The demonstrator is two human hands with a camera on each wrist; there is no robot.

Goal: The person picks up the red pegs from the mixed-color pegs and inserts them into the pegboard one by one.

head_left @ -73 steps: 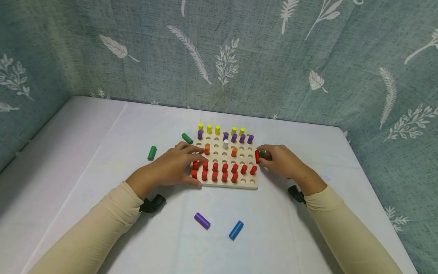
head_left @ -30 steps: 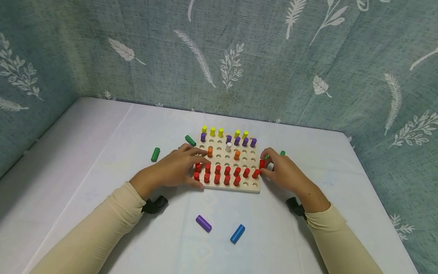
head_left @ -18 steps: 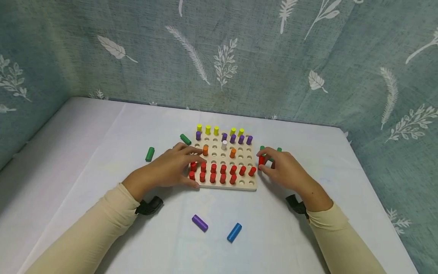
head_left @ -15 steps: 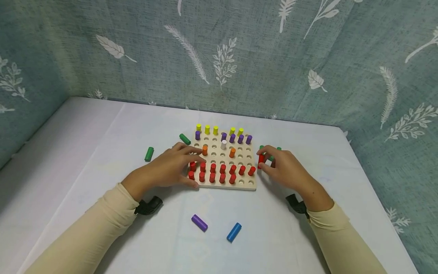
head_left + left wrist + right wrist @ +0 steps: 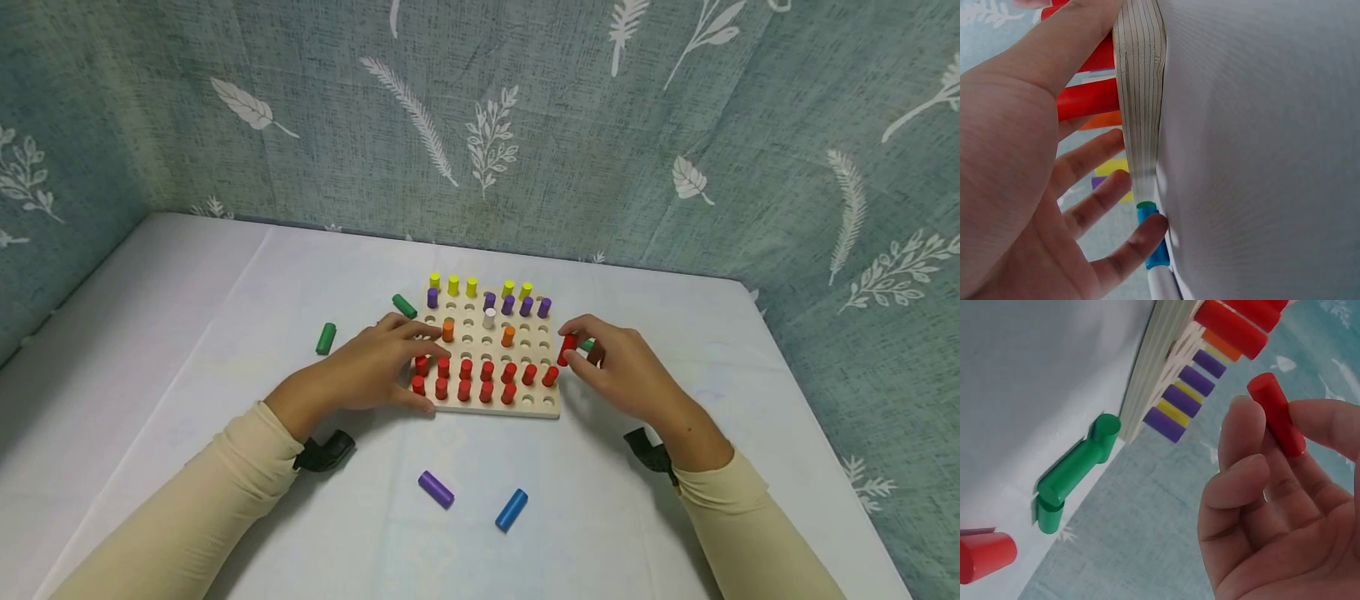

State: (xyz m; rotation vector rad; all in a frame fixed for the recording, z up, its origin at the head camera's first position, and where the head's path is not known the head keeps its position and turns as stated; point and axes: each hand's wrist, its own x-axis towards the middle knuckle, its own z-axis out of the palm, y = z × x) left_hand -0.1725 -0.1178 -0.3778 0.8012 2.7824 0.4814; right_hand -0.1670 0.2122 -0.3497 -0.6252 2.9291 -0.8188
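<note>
A pale wooden pegboard (image 5: 517, 412) lies mid-table with upright red, orange, white, purple and yellow pegs in its holes. My left hand (image 5: 367, 362) rests at its left side, thumb by the near corner and fingers spread. In the left wrist view those fingers are loosely extended along the board's edge (image 5: 1141, 100), past a red peg (image 5: 1088, 100). Just off the board's right edge, my right hand (image 5: 618, 367) pinches a red peg (image 5: 1277, 415) between thumb and fingertips, tilted. Two holes at the right end of the nearest red row hold no peg.
Loose purple (image 5: 437, 490) and blue (image 5: 512, 510) pegs lie in front of the board. Green pegs (image 5: 326, 338) lie to its left. More green pegs (image 5: 1072, 469) and another red peg (image 5: 988, 556) show in the right wrist view. A patterned curtain (image 5: 480, 125) hangs behind the table.
My right hand has drawn the red peg up beside the board, away from the green pegs, and the peg now leans. My left hand has stayed at the board's left side.
</note>
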